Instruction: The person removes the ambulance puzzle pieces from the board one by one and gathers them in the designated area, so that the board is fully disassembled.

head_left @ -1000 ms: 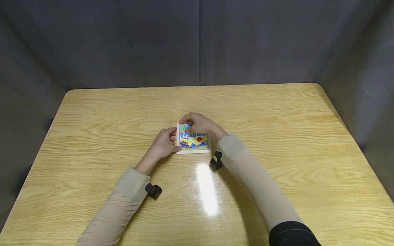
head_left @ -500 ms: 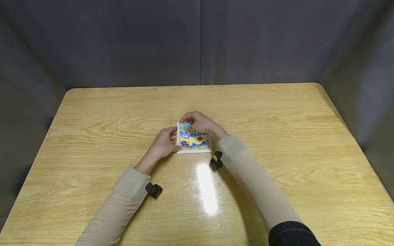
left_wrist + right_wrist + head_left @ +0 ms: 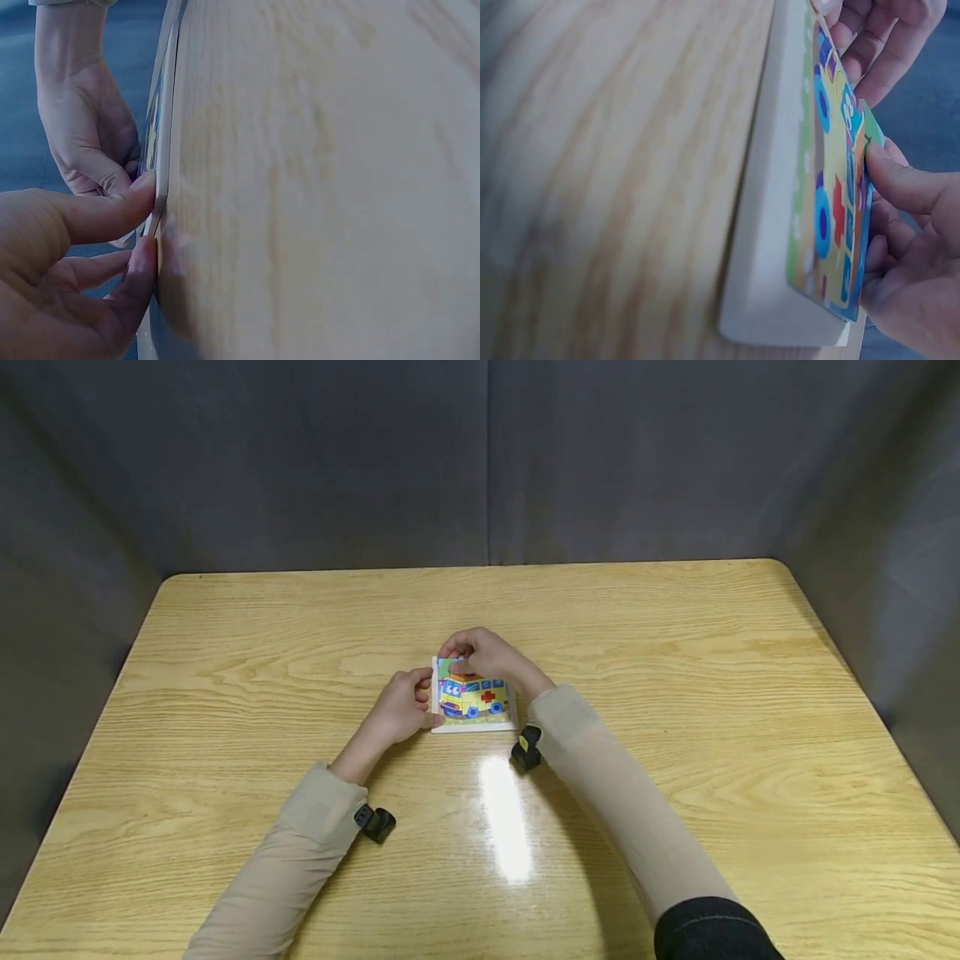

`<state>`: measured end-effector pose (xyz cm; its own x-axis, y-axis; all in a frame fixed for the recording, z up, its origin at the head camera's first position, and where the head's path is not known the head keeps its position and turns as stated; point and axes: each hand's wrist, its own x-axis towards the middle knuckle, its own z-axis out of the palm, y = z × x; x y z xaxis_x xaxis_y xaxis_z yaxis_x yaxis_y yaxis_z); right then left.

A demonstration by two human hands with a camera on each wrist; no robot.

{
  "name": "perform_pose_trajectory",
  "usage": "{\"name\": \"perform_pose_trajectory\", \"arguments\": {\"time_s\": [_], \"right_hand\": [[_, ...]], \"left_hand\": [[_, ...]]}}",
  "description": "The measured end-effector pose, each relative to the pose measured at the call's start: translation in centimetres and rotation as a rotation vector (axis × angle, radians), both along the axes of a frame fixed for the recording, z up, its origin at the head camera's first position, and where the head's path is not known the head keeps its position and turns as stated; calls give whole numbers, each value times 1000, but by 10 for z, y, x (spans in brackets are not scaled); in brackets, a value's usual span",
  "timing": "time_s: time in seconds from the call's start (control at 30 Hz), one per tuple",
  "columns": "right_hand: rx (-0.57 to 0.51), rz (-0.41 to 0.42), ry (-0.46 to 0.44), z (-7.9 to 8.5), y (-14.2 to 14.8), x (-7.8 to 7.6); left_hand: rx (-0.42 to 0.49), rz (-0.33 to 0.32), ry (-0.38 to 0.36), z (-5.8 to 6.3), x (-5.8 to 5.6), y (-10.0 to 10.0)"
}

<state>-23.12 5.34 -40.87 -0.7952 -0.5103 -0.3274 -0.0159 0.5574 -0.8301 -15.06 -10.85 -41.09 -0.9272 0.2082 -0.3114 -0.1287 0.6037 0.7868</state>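
Observation:
A jigsaw puzzle (image 3: 472, 702) of a yellow ambulance with a red cross lies in a white tray frame (image 3: 480, 727). My left hand (image 3: 397, 710) holds the frame's left edge between thumb and fingers, as the left wrist view also shows. Over the picture's far left corner, my right hand (image 3: 487, 656) pinches a green and blue puzzle piece (image 3: 871, 129). That piece stands tilted up from the picture in the right wrist view, with the thumb (image 3: 900, 180) on its face. The hand hides part of the picture's far side.
The frame lies on a wooden table (image 3: 675, 693), with light glare (image 3: 504, 822) in front of it. A dark grey curtain (image 3: 337, 468) stands behind the table and at both sides. Black cameras sit at both wrists.
My right hand has shifted slightly away from me with the piece, and its thumb has moved the same way. More of the ambulance's orange roof now shows. My left hand keeps its place.

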Motion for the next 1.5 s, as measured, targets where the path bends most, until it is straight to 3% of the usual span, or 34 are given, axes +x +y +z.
{"name": "perform_pose_trajectory", "arguments": {"time_s": [0.4, 0.9, 1.3, 1.5], "right_hand": [[-44, -25, -24, 1, 2, -1], [-48, 36, -27, -1, 6, -4], [-50, -31, -48, -1, 7, -3], [6, 17, -1, -1, 5, -3]], "left_hand": [[0, -6, -5, 0, -1, -1], [6, 13, -13, -1, 0, 0], [7, 12, -19, 0, 0, 0], [9, 15, -21, 0, 0, 0]]}}
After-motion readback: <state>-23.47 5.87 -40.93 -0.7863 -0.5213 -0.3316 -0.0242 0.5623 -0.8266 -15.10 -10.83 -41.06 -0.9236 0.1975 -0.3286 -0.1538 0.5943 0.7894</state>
